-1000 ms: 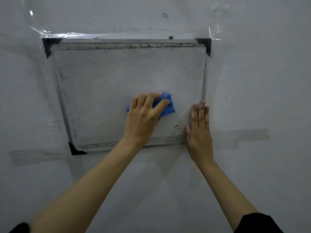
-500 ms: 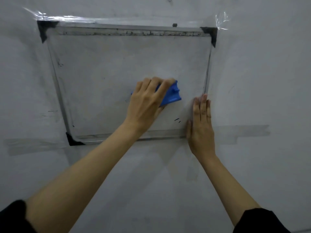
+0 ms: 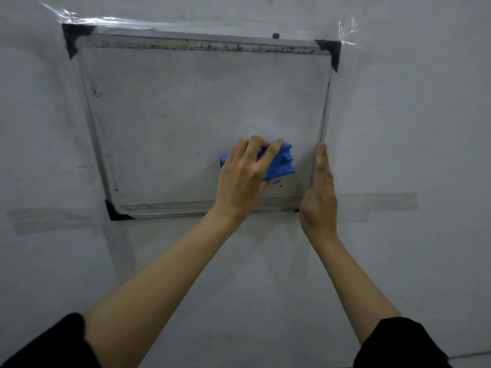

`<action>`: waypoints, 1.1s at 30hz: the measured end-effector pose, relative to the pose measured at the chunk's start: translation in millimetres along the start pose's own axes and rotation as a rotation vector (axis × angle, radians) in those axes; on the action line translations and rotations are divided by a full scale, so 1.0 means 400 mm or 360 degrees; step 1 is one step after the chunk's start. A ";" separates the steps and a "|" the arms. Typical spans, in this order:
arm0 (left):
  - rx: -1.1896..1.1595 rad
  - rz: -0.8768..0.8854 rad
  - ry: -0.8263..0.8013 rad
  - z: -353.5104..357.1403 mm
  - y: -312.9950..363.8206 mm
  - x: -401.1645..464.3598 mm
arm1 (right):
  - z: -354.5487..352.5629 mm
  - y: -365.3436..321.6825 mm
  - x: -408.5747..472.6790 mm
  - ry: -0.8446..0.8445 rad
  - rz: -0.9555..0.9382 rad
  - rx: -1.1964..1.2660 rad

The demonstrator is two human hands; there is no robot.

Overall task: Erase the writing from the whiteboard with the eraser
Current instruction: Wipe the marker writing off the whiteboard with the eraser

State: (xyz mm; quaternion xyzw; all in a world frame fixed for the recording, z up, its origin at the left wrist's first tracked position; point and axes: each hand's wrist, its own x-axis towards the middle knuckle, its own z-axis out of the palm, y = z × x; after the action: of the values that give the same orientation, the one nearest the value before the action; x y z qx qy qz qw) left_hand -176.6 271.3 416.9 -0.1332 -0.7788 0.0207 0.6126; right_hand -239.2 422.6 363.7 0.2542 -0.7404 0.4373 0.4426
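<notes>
A metal-framed whiteboard (image 3: 186, 115) with black corner caps hangs taped to a grey wall. My left hand (image 3: 241, 173) grips a blue eraser (image 3: 281, 164) and presses it against the board's lower right area. Just below the eraser, two short black marks (image 3: 277, 183) remain on the board. My right hand (image 3: 320, 192) lies flat, fingers straight, against the board's right frame edge and lower right corner. Faint smudges and small black specks show near the board's left side (image 3: 97, 91).
Clear tape (image 3: 111, 21) holds the board's top edge to the wall (image 3: 411, 128). A strip of grey tape residue (image 3: 385, 203) runs along the wall at the level of the board's bottom edge. Black sleeves sit at both forearms.
My left hand carried the eraser up and to the right, then down again toward the two black marks. My right hand turned more edge-on against the frame. The view shifted.
</notes>
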 end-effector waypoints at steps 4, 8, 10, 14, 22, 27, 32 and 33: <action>0.0019 0.0340 -0.0134 0.029 0.037 -0.094 | -0.010 0.005 0.009 0.0011 -0.0030 0.0012; 0.0027 0.0354 -0.0242 0.024 0.047 -0.091 | -0.020 0.014 0.012 0.0003 -0.0086 -0.0013; 0.0051 0.0186 -0.0114 0.020 0.032 -0.021 | -0.019 0.017 0.012 0.0048 -0.0079 -0.0010; 0.0117 0.0084 0.0007 0.028 0.035 0.009 | -0.009 0.018 0.013 0.0072 -0.0060 -0.0009; 0.0019 0.0322 -0.0224 0.020 0.045 -0.069 | -0.011 0.009 0.013 0.0094 -0.0082 -0.0026; 0.0051 0.0053 -0.0004 0.027 0.025 -0.021 | -0.002 0.011 0.011 0.0106 -0.0029 -0.0012; 0.0090 0.0574 -0.0283 0.032 0.055 -0.173 | -0.015 0.007 0.009 0.0072 -0.0100 -0.0060; 0.0091 0.0549 -0.0269 0.027 0.043 -0.160 | -0.014 0.006 0.009 0.0083 -0.0096 -0.0053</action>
State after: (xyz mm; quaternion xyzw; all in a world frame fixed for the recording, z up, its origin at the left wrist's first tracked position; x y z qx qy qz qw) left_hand -170.1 274.2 350.1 -0.2450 -0.7923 0.1586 0.5358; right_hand -240.3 428.6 366.9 0.2573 -0.7278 0.4179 0.4790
